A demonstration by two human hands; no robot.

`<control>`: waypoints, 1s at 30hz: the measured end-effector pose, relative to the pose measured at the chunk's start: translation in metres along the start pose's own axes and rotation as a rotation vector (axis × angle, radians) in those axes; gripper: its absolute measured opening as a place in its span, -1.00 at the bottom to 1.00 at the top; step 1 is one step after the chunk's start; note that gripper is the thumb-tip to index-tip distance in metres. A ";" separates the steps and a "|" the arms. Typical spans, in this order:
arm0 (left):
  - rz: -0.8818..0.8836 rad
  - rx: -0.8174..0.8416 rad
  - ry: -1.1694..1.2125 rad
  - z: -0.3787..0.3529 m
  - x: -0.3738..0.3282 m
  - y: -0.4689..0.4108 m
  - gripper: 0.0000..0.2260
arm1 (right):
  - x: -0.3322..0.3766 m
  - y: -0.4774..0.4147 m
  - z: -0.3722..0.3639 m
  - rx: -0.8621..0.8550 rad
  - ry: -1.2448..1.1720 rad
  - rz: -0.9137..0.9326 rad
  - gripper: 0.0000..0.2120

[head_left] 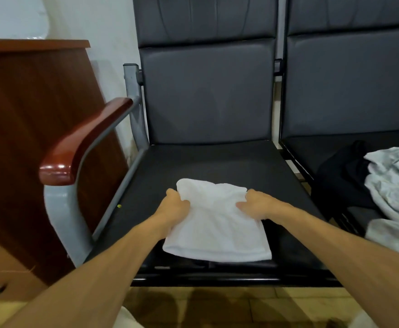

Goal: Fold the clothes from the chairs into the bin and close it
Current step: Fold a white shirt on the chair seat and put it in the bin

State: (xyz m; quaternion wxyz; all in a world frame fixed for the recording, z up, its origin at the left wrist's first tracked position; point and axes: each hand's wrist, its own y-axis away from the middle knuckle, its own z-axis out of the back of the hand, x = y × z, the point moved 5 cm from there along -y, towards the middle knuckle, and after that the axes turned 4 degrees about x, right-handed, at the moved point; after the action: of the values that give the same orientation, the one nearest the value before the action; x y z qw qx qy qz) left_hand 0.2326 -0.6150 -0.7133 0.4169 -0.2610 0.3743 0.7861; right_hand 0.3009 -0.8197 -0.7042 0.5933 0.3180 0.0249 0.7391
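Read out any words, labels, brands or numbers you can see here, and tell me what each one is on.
None can be read. The folded white garment in the left hand and right hand shows no print or tag; the chair seat, wooden cabinet and grey clothes are plain.
A yellow speck on the seat is too small to tell.

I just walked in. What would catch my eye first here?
A folded white garment lies on the near chair seat, its far end gripped by the left hand and right hand. On the next seat to the right, grey clothes and a black garment lie heaped.
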 end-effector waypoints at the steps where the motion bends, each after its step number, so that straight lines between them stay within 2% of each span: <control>1: 0.017 0.006 0.081 -0.001 0.000 -0.001 -0.67 | -0.002 -0.001 0.003 -0.024 -0.112 -0.003 -0.51; 4: 0.104 0.060 0.365 -0.005 0.001 0.002 -0.61 | -0.009 -0.002 0.009 -0.090 -0.380 -0.004 -0.51; 7: 0.268 0.212 0.619 -0.010 0.000 0.012 -0.47 | -0.017 -0.003 0.016 -0.128 -0.550 0.003 -0.74; 9: 0.316 0.353 0.631 -0.017 -0.005 0.021 -0.54 | -0.021 0.003 0.023 -0.130 -0.689 -0.022 -0.76; 11: 0.320 0.452 0.562 -0.024 -0.009 0.029 -0.59 | -0.026 0.012 0.029 -0.124 -0.803 -0.064 -0.66; 14: 0.217 0.421 0.574 -0.025 -0.018 0.036 -0.59 | -0.031 0.029 0.036 -0.129 -0.943 -0.103 -0.68; 17: -0.013 0.366 0.710 -0.015 -0.036 0.046 -0.68 | -0.038 0.049 0.040 -0.154 -1.140 -0.137 -0.67; 19: -0.146 0.367 0.748 -0.006 -0.048 0.056 -0.62 | -0.038 0.059 0.038 -0.149 -1.275 -0.160 -0.64; 22: -0.254 0.319 0.789 0.012 -0.057 0.071 -0.54 | -0.025 0.074 0.030 -0.074 -1.399 -0.165 -0.74; 24: -0.289 0.266 0.794 0.029 -0.056 0.086 -0.55 | -0.008 0.082 0.027 -0.036 -1.382 -0.146 -0.73; 26: -0.305 0.204 0.792 0.055 -0.048 0.107 -0.58 | 0.016 0.092 0.030 -0.075 -1.269 -0.093 -0.67; 30: -0.312 0.048 0.773 0.121 -0.007 0.150 -0.62 | 0.101 0.124 0.027 -0.084 -0.979 0.174 -0.79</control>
State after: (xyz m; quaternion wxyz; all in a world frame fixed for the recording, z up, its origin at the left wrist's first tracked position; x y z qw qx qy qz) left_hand 0.0965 -0.5772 -0.5819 0.3658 -0.5805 0.4773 0.5489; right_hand 0.1981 -0.7759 -0.5866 0.4839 0.6043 -0.3131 0.5502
